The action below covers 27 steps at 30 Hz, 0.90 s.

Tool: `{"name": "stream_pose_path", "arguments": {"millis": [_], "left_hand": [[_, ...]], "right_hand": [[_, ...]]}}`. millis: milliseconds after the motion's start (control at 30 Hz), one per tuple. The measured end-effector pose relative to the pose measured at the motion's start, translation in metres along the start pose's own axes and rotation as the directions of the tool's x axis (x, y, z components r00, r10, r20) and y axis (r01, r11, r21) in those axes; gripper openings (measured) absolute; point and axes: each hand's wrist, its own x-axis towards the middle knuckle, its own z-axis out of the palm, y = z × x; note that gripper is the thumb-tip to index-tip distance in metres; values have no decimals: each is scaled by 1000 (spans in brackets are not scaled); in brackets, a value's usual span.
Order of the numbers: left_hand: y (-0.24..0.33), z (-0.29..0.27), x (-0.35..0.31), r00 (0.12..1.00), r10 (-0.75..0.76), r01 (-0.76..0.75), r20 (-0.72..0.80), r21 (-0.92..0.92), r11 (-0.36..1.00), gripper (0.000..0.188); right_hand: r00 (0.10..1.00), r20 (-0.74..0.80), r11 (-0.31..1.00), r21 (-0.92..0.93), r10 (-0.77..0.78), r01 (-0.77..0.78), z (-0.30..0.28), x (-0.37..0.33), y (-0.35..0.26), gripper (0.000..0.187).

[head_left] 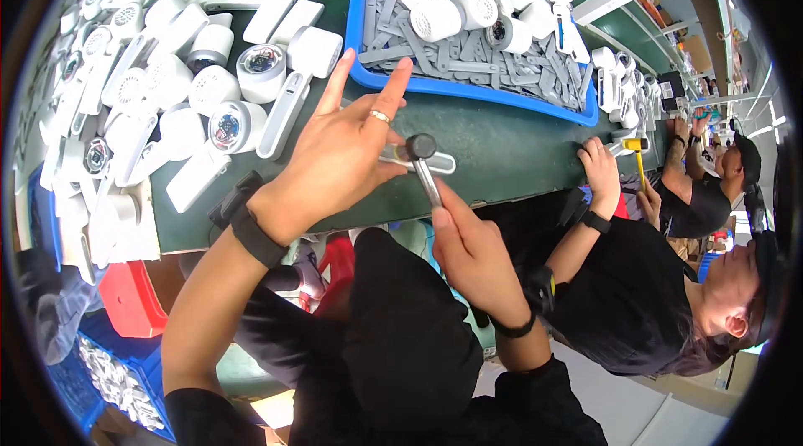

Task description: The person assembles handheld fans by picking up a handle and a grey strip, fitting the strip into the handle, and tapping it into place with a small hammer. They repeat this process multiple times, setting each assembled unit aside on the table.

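- The narrow white-and-grey piece [443, 164] lies on the green bench [502, 149], under the hammer [421, 146]; from it I'd put the blue tray [502, 99] at 1 o'clock and the white round-headed units [261, 71] at 10.
- A blow drifting toward 9 o'clock could catch the left fingertips, since the hammer's dark head sits just beside them.
- A light hold might let the slim piece skid or twist; an off-centre hit could mark its pale edge.
- The left hand [330, 149] comes in from 7 o'clock, index and middle fingers spread toward 12; its thumb is by the piece's near end, though whether it pinches or merely steadies I can't tell.
- The right hand [475, 252], at 5 o'clock, is wrapped round the metal handle, thumb along it, wrist low.
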Motion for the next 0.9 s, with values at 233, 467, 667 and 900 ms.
{"name": "stream_pose_path", "arguments": {"millis": [233, 467, 667, 900], "left_hand": [[1, -4, 1, 999, -14, 13, 41, 11, 1000, 121], [6, 2, -4, 999, 32, -31, -41, 14, 999, 115], [16, 14, -40, 971, 162, -146, -175, 103, 984, 97], [21, -17, -29, 989, -48, 91, -140, 319, 943, 73]], "right_hand": [[985, -137, 994, 54, 101, -94, -17, 13, 28, 43], [972, -196, 987, 124, 128, -105, -9, 21, 29, 42], [977, -158, 962, 255, 141, -97, 2, 62, 33, 41], [987, -139, 977, 185, -78, 104, -2, 77, 46, 41]]}}
